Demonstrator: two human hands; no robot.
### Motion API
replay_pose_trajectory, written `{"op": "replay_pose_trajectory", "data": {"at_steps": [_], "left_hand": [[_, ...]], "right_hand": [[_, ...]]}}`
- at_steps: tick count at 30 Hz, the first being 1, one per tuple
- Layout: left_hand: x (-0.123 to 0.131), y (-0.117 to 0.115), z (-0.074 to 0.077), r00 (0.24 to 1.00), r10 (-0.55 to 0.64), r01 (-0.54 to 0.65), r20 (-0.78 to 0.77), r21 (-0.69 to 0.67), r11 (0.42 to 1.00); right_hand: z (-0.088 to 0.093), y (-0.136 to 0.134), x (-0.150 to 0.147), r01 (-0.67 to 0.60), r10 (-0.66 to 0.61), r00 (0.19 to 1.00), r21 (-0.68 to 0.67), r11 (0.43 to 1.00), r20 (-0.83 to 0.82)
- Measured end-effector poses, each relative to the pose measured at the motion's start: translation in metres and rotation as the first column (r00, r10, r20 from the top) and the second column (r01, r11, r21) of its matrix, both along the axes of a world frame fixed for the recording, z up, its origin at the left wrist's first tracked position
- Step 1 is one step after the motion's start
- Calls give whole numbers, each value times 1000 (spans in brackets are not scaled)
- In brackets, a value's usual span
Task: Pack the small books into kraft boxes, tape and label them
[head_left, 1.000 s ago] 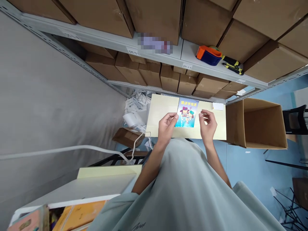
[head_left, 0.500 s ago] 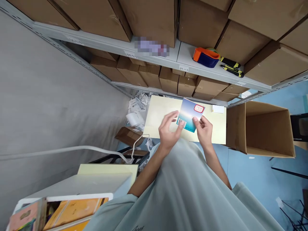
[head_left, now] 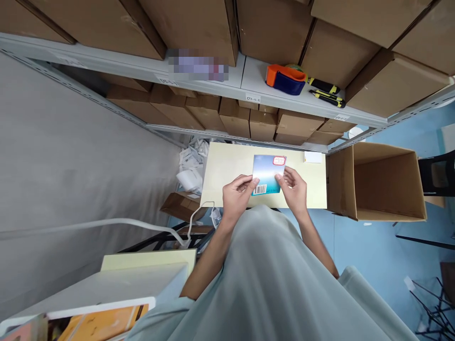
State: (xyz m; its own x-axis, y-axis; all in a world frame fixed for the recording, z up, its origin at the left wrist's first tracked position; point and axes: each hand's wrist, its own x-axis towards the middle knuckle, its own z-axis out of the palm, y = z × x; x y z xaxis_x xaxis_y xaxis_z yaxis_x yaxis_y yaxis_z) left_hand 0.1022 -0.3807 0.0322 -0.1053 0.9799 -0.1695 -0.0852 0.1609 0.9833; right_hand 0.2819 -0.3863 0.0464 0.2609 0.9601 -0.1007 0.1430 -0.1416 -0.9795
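Note:
Between both hands is a thin blue-to-teal booklet (head_left: 267,173), with a red-edged white label at its upper right and a barcode at its lower left. My left hand (head_left: 237,193) pinches its left edge near the barcode, thumb on top. On the opposite edge, my right hand (head_left: 293,189) grips it with the thumb on the front and the fingers behind. The booklet is held almost upright in line with the pale yellow table (head_left: 223,163) beneath it. Whether it has pages inside I cannot tell.
An open cardboard box (head_left: 386,182) stands at the table's right end. A small white box (head_left: 313,157) lies at the back right. Above is a shelf (head_left: 253,90) with cartons, an orange-and-blue tape dispenser (head_left: 286,79) and utility knives (head_left: 327,94). A white cable (head_left: 142,222) runs at left.
My left hand has closed from a looser, spread pose onto the booklet's left edge. The booklet has turned from tilted to nearly straight. The whole view has shifted slightly.

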Motion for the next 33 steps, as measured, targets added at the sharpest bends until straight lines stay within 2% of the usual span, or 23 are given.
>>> {"op": "replay_pose_trajectory", "data": {"at_steps": [3,6,9,13,15,19,22,24,30,33], "left_hand": [[3,0,0,996,63,-60,-66,49,997],[12,-4,4,985,90,-71,-147,133,989],[25,-12,9,978,39,8,-206,224,975],[26,-16,12,964,-102,173,-244,291,941],[17,-12,11,963,-155,211,-219,264,941],[-9,3,3,989,-74,88,-131,105,991],[-18,10,-3,987,-161,162,13,-49,986],[-17,9,-4,981,-172,181,86,-113,977],[-11,1,0,993,-104,109,54,-91,990],[-12,1,-1,997,-77,78,16,-41,996]], "right_hand": [[14,-9,-1,97,-111,987,122,988,116],[20,-19,-11,-19,15,997,66,998,70],[16,-23,-24,-101,102,995,33,994,-15],[9,-18,-25,-25,26,999,32,999,-36],[8,-13,-16,1,0,999,8,1000,-53],[10,-8,4,-62,56,993,-59,996,-102],[13,-8,9,-140,124,980,-103,985,-153],[13,-8,7,-155,134,974,-110,982,-182],[3,-6,2,-143,123,978,-111,983,-171],[0,-6,-1,-113,106,990,-75,991,-89]]}}
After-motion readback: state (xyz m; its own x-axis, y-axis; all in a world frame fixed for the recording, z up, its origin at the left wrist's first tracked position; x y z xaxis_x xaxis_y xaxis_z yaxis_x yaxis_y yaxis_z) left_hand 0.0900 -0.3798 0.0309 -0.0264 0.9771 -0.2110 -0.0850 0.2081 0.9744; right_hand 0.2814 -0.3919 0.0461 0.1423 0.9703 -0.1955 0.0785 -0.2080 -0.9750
